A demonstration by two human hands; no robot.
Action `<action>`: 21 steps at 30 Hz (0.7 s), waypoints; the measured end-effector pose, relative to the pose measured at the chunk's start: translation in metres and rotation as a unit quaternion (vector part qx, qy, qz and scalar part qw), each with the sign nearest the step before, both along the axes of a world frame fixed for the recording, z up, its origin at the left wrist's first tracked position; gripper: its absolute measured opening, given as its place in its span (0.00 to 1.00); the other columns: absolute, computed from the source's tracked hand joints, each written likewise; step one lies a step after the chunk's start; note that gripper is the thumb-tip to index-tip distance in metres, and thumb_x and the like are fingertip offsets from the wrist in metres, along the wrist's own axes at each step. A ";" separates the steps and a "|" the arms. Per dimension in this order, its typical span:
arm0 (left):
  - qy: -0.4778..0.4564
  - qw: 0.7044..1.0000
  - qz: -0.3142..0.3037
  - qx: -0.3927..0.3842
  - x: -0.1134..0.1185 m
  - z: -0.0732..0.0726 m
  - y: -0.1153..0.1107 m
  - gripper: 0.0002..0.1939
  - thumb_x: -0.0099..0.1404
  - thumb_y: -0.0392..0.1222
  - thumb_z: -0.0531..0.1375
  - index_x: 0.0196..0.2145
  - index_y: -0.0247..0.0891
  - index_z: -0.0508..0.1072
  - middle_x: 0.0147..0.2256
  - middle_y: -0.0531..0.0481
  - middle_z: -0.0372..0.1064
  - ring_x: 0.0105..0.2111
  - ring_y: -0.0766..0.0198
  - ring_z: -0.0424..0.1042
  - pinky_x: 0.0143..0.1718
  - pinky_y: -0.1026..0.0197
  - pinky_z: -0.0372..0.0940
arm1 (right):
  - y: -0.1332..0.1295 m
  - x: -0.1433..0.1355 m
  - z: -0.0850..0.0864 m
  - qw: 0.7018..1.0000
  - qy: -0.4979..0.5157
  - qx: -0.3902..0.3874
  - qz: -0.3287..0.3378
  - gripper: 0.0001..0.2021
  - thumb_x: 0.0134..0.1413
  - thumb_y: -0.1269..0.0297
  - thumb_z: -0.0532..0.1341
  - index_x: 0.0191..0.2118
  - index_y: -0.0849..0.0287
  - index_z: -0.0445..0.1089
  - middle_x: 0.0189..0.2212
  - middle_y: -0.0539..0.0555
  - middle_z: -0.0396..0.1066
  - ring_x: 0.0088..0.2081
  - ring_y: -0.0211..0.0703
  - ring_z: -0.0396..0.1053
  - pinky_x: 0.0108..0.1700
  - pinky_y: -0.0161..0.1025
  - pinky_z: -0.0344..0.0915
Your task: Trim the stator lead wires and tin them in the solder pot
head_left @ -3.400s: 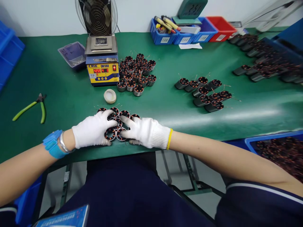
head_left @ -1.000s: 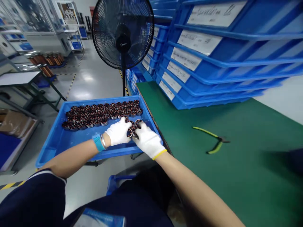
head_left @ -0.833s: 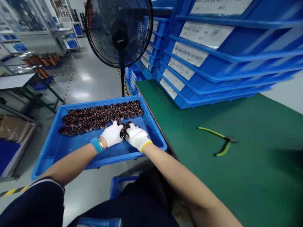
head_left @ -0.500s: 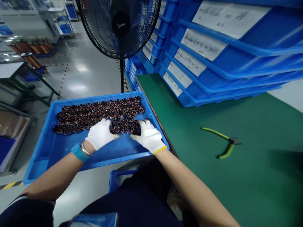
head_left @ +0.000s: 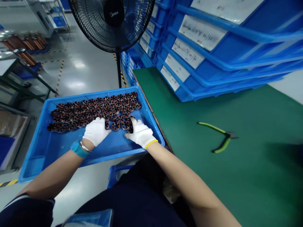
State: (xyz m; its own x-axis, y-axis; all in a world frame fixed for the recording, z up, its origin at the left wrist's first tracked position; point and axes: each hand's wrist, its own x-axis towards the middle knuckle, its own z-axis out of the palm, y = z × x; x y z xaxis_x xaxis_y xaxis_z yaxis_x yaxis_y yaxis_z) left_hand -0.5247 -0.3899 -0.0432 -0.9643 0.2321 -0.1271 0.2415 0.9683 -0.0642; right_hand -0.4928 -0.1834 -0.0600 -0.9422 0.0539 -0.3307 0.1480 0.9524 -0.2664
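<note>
A blue tray [head_left: 71,151] holds several rows of round, copper-wound motor parts [head_left: 84,103] standing close together. My left hand [head_left: 96,130], in a white glove, is curved against a part at the front edge of the group. To its right, my right hand [head_left: 140,131], also gloved, has its fingers curled round a dark part at the right end of the front row. Between the two hands, a round part [head_left: 115,126] and one more [head_left: 125,125] stand side by side, untouched. The glove fingers partly hide the parts they touch.
Green-handled cutters [head_left: 222,137] lie on the green table [head_left: 184,126] to the right. Stacked blue bins [head_left: 213,63] with paper labels rise behind it. A black fan [head_left: 113,19] stands beyond the tray. Copper spools [head_left: 28,56] are at the far left.
The camera view has shifted slightly. My left hand has drawn a little away from the parts between the hands, and a small gap now shows there. My right hand remains at the right end.
</note>
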 end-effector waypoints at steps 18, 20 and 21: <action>0.050 0.990 -0.134 0.006 -0.029 -0.029 0.049 0.52 0.51 0.66 0.64 0.66 0.31 0.61 0.71 0.29 0.37 0.69 0.32 0.40 0.67 0.36 0.36 | 0.006 0.001 0.000 1.000 0.009 -0.024 0.005 0.44 0.47 0.42 0.66 0.66 0.55 0.52 0.54 0.63 0.68 0.49 0.59 0.74 0.46 0.49 0.71; 0.034 0.992 -0.124 -0.006 -0.029 -0.026 0.050 0.54 0.50 0.66 0.64 0.67 0.31 0.58 0.71 0.29 0.36 0.69 0.31 0.40 0.66 0.35 0.37 | 0.006 0.001 0.002 1.000 0.010 -0.024 0.004 0.45 0.47 0.42 0.66 0.66 0.56 0.52 0.54 0.63 0.68 0.48 0.58 0.74 0.45 0.48 0.71; 0.032 0.992 -0.122 -0.010 -0.028 -0.023 0.050 0.55 0.50 0.66 0.65 0.67 0.31 0.58 0.71 0.28 0.36 0.69 0.31 0.40 0.66 0.35 0.38 | 0.006 0.001 0.003 1.000 0.011 -0.024 0.004 0.44 0.47 0.42 0.66 0.66 0.56 0.52 0.54 0.64 0.68 0.48 0.57 0.74 0.45 0.48 0.71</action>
